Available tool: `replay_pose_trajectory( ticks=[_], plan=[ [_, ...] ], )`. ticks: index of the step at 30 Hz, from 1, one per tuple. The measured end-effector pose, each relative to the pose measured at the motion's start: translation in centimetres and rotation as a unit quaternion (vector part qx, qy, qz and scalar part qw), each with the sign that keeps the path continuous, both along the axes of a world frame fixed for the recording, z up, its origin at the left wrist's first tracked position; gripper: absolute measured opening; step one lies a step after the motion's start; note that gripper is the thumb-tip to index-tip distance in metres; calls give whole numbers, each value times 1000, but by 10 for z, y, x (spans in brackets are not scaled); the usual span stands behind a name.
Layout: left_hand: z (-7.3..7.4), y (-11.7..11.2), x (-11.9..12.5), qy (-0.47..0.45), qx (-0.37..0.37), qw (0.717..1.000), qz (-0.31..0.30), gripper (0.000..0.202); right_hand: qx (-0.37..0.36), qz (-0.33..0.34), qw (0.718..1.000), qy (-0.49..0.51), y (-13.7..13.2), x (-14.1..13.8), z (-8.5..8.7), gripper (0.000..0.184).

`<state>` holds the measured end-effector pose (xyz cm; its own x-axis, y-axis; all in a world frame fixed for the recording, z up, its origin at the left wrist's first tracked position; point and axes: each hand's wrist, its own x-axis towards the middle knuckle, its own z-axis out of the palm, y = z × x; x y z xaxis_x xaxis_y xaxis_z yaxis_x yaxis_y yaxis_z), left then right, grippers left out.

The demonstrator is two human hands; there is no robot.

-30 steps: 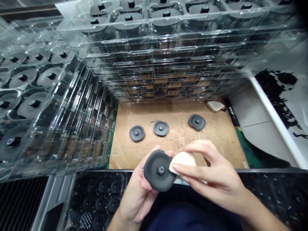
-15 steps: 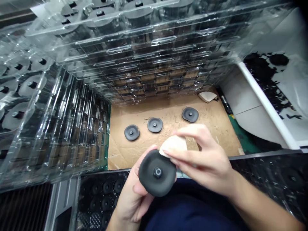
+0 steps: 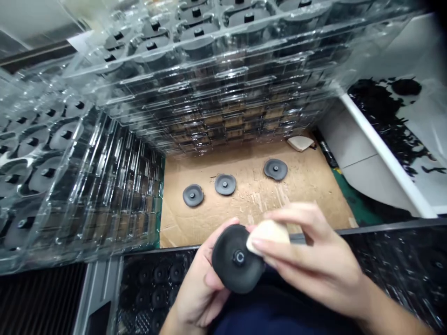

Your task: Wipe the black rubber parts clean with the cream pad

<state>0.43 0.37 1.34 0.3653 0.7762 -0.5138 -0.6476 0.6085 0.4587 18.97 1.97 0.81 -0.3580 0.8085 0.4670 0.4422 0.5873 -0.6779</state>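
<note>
Bare left hand (image 3: 197, 291), bare right hand (image 3: 314, 267), bare forearms (image 3: 387, 311) — dark navy clothing (image 3: 272, 316) (lap, lower edge)

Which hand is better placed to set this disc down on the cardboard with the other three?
Left, most likely. The left hand grips the black disc from beneath and could carry it to the cardboard directly. The right hand is pinching the pale pad against the disc's edge.

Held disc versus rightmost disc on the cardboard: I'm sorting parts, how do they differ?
The held disc sits tilted in the left hand; the rightmost disc lies flat on cardboard. The right hand holds a cream pad against the held disc; the rightmost disc is untouched. Both black, central hub.
</note>
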Motion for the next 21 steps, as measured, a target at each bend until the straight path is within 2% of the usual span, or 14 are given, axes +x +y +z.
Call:
replay_pose_trajectory(
  ticks=[3, 7, 11, 13, 16, 19, 21],
  plan=[
    [1, -2, 4, 9, 11, 1000, 18, 49, 23, -16, 1000, 7, -3, -2, -1, 27],
    [3, -4, 7, 31, 23, 998, 52, 53, -13, -20, 999, 39, -12, -6, -3, 29],
    [5, -6, 13, 55, 25, 993, 99, 48, 20, -74, 997, 22, -14, -13, -3, 26],
    [6, -8, 17, 72, 38, 989, 122, 49, 20, -98, 993, 61, -18, -19, -3, 25],
    [5, -12, 23, 83, 60, 983, 149, 52, 15, -84, 991, 103, -26, -24, -3, 26],
    [3, -16, 27, 96, 85, 975, 182, 54, 2, -98, 993, 67, -30, -25, -2, 25],
    [1, -17, 28, 92, 88, 974, 188, 54, 15, -107, 990, 87, -31, -25, -1, 24]
  ],
)
